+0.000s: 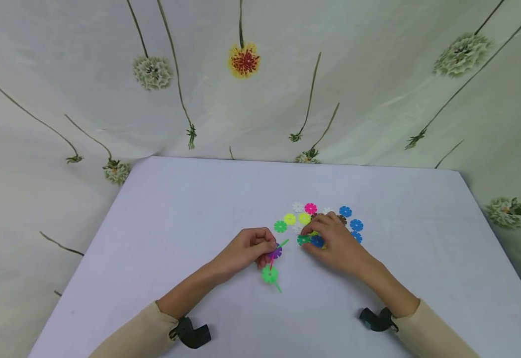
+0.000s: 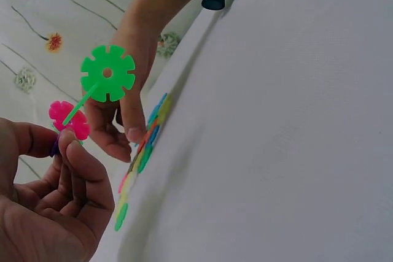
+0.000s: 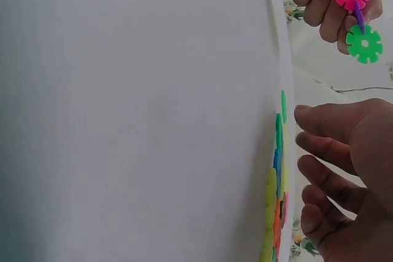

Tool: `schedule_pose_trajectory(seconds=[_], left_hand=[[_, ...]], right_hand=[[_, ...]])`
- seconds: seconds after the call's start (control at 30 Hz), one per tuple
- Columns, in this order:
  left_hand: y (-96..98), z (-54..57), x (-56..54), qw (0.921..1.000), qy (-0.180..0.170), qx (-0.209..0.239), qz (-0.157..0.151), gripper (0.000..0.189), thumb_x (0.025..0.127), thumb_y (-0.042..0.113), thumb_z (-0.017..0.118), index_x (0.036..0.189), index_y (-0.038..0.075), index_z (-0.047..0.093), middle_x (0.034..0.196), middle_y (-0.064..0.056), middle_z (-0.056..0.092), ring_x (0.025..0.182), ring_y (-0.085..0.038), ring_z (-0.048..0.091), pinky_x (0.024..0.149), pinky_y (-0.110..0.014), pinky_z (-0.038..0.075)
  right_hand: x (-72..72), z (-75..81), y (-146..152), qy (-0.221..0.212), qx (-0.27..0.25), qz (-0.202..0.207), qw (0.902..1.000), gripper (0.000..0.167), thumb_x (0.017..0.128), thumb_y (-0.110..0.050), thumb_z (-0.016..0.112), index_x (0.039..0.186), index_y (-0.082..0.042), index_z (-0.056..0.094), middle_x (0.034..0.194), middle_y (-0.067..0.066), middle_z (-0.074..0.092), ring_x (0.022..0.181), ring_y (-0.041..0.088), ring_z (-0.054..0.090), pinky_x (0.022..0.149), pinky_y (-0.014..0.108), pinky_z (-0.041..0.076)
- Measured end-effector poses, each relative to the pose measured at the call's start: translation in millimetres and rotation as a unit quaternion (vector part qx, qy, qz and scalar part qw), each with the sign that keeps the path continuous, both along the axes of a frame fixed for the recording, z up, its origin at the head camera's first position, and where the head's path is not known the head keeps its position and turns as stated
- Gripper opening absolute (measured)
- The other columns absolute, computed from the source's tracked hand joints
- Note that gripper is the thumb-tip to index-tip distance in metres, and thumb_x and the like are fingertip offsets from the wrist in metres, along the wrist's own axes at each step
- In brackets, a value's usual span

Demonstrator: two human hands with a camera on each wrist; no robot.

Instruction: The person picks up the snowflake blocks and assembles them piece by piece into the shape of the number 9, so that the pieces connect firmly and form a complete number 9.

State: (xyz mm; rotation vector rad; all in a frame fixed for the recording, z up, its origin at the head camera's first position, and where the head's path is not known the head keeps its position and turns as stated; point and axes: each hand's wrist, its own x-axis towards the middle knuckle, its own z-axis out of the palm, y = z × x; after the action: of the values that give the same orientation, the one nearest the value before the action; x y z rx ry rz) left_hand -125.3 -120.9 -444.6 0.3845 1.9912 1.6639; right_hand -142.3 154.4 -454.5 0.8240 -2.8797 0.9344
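My left hand [image 1: 247,246] pinches a purple snowflake disc [image 1: 278,252] between thumb and forefinger. Slotted onto it are a pink disc [image 2: 75,128] and light green discs, one of them [image 1: 269,275] lowest in the head view, making a small chain held above the table. Over a spread of loose discs hovers my right hand [image 1: 334,243], its fingers loosely bent and apart. A dark green disc [image 1: 303,240] and a dark blue disc [image 1: 317,241] lie below its fingertips. The right wrist view shows nothing between thumb [image 3: 325,118] and fingers. The palm hides part of the spread.
Around the right hand lie more flat discs: light green [image 1: 280,226], yellow [image 1: 290,219], pink [image 1: 310,208] and several blue ones [image 1: 345,212]. A white cloth covers the table [image 1: 189,199]. Behind it hangs a flowered curtain [image 1: 269,109]. Each wrist wears a black camera [image 1: 194,336].
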Motion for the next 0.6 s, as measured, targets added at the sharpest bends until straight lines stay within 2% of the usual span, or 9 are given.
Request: schedule_pose_trajectory(seconds=[0.17,0.33,0.6], left_hand=[[1.8,-0.9,0.6,1.0000,-0.003,0.003,-0.001,0.018,0.107,0.017,0.060,0.106,-0.001,0.064,0.078,0.005,0.061,0.067,-0.008,0.057,0.064,-0.020,0.054],[5.1,-1.7,0.4,0.9999,-0.005,0.005,-0.007,0.018,0.106,0.018,0.060,0.105,0.000,0.064,0.077,0.005,0.062,0.066,-0.008,0.057,0.064,-0.020,0.054],[4.8,-5.6,0.1,0.9999,-0.005,0.004,-0.008,0.018,0.107,0.017,0.061,0.106,-0.001,0.064,0.077,0.005,0.062,0.067,-0.008,0.058,0.065,-0.020,0.055]], right_hand=[[-2.7,-6.4,1.0,-0.011,0.019,-0.030,0.9993,0.025,0.092,-0.030,0.086,0.109,-0.016,0.075,0.109,0.001,0.070,0.103,0.018,0.052,0.086,0.037,0.047],[-3.3,-9.4,-1.5,-0.015,0.028,-0.058,0.9978,0.028,0.090,-0.038,0.087,0.104,-0.018,0.073,0.102,-0.001,0.067,0.098,0.017,0.050,0.086,0.036,0.044],[-5.3,-10.8,-6.1,-0.018,0.044,-0.060,0.9971,0.027,0.089,-0.030,0.088,0.104,-0.017,0.070,0.099,0.000,0.064,0.101,0.019,0.051,0.086,0.038,0.047]])
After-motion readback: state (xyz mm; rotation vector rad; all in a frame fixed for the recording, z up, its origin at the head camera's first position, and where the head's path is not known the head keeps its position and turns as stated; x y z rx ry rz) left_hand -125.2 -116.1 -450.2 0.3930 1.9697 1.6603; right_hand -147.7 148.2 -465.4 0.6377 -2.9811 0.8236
